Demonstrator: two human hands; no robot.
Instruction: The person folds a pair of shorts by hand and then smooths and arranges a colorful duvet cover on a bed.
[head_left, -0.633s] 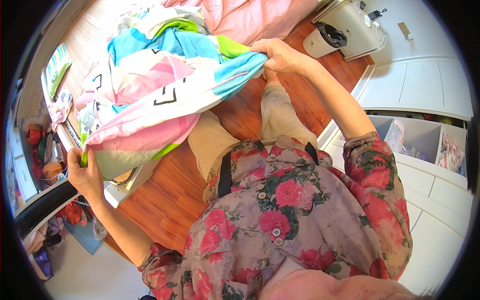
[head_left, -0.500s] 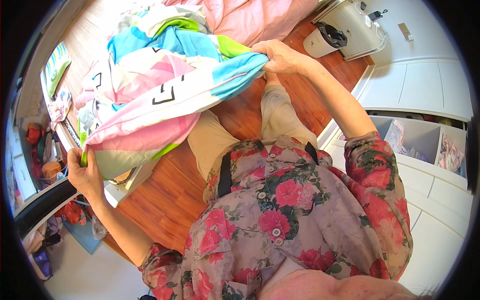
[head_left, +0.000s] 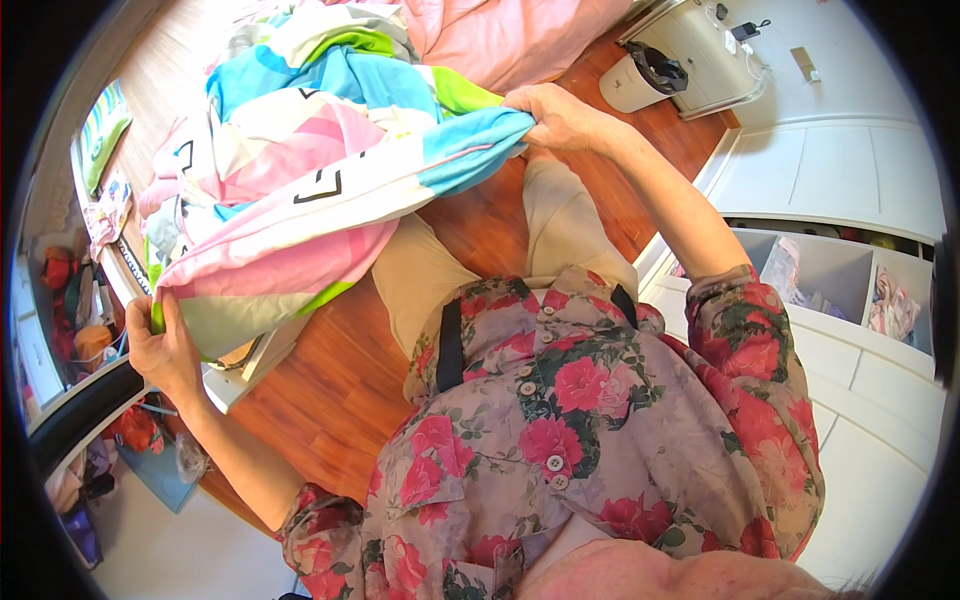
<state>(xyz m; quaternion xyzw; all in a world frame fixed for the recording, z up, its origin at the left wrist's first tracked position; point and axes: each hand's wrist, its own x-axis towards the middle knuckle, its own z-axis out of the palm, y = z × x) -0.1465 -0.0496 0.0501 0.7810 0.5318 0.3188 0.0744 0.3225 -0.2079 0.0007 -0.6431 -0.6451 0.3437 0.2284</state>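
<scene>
A large printed bed cover (head_left: 300,215) in pink, white, blue and lime green stretches between my two hands. My left hand (head_left: 165,345) pinches its corner at the lower left, where a green edge shows by the thumb. At the upper right, my right hand (head_left: 560,118) grips the opposite end at a blue part, and the cloth bunches into the fist. The edge between the hands is pulled fairly taut above my knees. Beyond it, the rest of the cover lies heaped in loose folds on the bed.
A pink sheet (head_left: 510,40) lies past the heap. A white bin (head_left: 635,85) with a black liner stands at the far right. An open drawer (head_left: 820,275) with clothes in compartments juts out at my right. Several items crowd shelves at the left; wooden floor (head_left: 330,390) lies below.
My left hand has shifted slightly left with its corner of the cover. The right hand keeps its grip almost in place, and the whole view has moved a little.
</scene>
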